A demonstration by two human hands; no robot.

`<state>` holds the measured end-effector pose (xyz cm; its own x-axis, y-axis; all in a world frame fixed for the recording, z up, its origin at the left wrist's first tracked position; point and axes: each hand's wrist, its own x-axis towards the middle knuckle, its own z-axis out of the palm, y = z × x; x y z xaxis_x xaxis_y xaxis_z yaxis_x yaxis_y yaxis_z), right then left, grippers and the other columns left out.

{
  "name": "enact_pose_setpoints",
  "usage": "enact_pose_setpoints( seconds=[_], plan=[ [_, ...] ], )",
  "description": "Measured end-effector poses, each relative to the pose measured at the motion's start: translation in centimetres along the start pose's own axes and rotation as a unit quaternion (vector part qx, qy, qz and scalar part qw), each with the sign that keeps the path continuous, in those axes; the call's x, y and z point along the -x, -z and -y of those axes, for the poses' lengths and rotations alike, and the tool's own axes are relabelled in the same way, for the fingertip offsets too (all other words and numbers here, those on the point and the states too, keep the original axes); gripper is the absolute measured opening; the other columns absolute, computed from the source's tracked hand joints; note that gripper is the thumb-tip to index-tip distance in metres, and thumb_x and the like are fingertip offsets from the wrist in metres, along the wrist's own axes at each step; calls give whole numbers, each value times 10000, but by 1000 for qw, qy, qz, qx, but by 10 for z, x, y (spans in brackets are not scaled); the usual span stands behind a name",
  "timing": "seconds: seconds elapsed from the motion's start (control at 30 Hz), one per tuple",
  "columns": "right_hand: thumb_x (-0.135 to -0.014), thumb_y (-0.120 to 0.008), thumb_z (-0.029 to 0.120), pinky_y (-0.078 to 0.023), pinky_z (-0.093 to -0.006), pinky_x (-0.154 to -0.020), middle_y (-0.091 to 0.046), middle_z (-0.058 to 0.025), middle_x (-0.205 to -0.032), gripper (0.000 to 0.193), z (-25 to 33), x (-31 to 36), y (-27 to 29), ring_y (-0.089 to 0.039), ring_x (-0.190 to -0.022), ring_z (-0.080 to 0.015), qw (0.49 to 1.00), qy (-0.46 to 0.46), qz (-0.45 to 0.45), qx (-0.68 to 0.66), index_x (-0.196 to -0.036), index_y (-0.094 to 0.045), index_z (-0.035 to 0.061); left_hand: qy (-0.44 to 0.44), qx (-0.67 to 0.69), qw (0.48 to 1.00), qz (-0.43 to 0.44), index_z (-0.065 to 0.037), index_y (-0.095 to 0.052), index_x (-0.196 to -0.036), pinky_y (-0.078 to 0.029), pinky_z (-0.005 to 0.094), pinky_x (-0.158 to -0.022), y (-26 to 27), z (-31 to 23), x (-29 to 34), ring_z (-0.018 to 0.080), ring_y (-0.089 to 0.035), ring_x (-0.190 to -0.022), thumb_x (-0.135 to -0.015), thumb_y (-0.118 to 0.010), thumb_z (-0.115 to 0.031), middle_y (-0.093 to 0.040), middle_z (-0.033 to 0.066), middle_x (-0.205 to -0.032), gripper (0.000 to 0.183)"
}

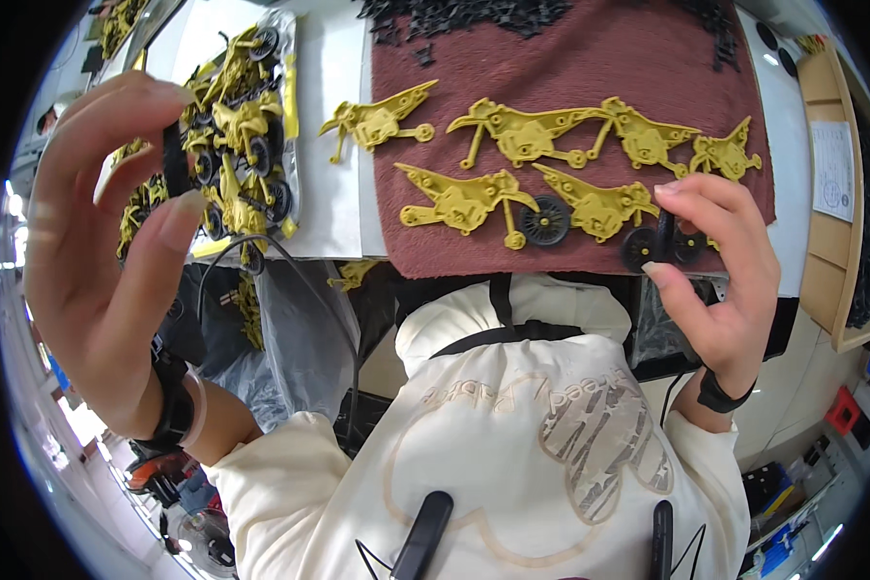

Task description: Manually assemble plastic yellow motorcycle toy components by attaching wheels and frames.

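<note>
My left hand (97, 242) is raised at the left, with thumb and forefinger closed on a black wheel (175, 159) turned nearly edge-on. Over the right part of the maroon cloth (435, 253), my right hand (730, 261) pinches another black wheel (666, 230) edge-on between thumb and fingertips. Two wheels lie beside that hand, one a black spoked wheel (638, 248) with a yellow hub. Nearby is a yellow toy motorcycle body (601, 208). Farther left, a second yellow body (459, 201) lies by a spoked wheel (544, 220).
Several yellow bodies (527, 133) form a row behind. Small black parts (464, 14) are heaped at the cloth's far edge. A tray of assembled yellow toy motorcycles (242, 126) is at left, beyond my left hand. A cardboard box (826, 232) holding black pieces stands at right.
</note>
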<state>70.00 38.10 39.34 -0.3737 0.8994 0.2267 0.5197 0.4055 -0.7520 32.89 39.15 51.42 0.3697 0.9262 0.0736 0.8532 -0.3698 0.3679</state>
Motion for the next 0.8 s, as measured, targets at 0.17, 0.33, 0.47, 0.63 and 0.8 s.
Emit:
enact_pose_setpoints(
  seconds=[0.17, 0.33, 0.47, 0.63, 0.8],
  plan=[
    [-654, -727, 0, -498, -345, -833, -607, -139, -1097, 479, 5, -5, -21, -615, -959, -285, 999, 26, 27, 10, -1128, -658, 19, -27, 93, 995, 11, 33, -549, -1182, -415, 390, -997, -25, 2, 10, 287, -506, -1189, -854, -684, -173, -517, 197, -1240, 409],
    [-661, -746, 55, -497, -379, -783, -595, -116, -1084, 485, 21, -21, -50, -607, -908, -293, 993, 91, 72, 27, -1132, -634, 16, -1, 127, 992, 22, 25, -593, -1050, -464, 371, -874, -66, -18, 30, 277, -577, -991, -754, -760, -144, -577, 166, -1073, 379],
    [-672, -736, 57, -503, -395, -805, -594, -117, -1078, 435, 20, -20, -70, -601, -930, -305, 990, 97, 89, 48, -1093, -633, 20, 37, 208, 976, 51, -4, -641, -1039, -491, 367, -832, -102, -26, 49, 305, -598, -969, -675, -770, -18, -600, 144, -1055, 386],
    [-683, -730, 70, -502, -394, -851, -601, -130, -1084, 385, 23, -19, -78, -600, -967, -304, 976, 114, 138, 122, -1037, -626, -39, 102, 208, 973, 1, 10, -622, -1051, -494, 332, -848, -139, -17, 66, 264, -620, -950, -693, -773, -22, -616, 131, -1063, 389],
    [-686, -752, 82, -491, -407, -839, -615, -125, -1097, 381, 19, -13, -88, -603, -976, -313, 978, 113, 110, 141, -1040, -651, -17, 78, 186, 967, -154, 4, -635, -1072, -496, 322, -851, -169, -9, 48, 257, -627, -978, -685, -786, 18, -636, 131, -1073, 416]
  ],
)
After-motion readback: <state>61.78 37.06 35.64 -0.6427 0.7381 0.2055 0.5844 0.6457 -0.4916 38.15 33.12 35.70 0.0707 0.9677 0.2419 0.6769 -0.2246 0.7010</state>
